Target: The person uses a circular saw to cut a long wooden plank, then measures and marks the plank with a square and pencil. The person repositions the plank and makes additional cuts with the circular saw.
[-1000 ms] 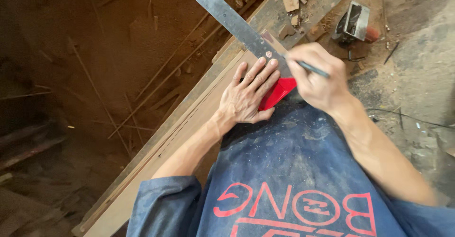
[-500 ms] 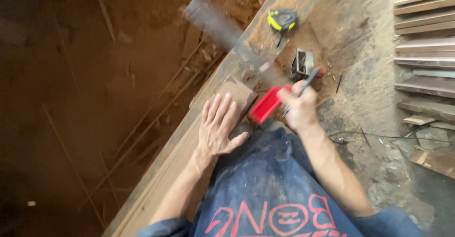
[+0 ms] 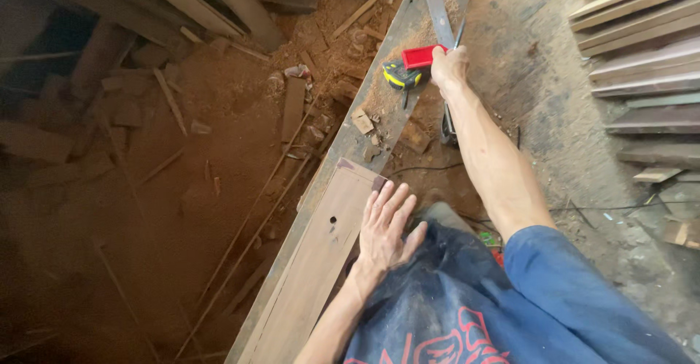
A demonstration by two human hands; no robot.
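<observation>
Now, head view, with the plank point(image 3: 313, 269) as landmark. L. hand point(image 3: 386, 225) lies flat w/ fingers spread on the plank's near end, just beside a small drilled hole; 1 s ago it pressed the square's red stock there, so the plank is now bare under it. R. hand point(image 3: 448, 69) has moved well beyond the plank's far end w/ arm outstretched, fingers closed around the try square point(image 3: 426, 51) at its red stock, steel blade running away from the plank, a pencil point(image 3: 458, 34) pinched in the same grip. Tape measure point(image 3: 402, 76), yellow and black, sits touching the stock on the side toward the sawdust floor point(image 3: 182, 189). Judged: the marking pass at the plank's end looks finished and the square is being parked on the surface point(image 3: 510, 58). Stacked boards point(image 3: 642, 51) lie far opposite the floor side.
</observation>
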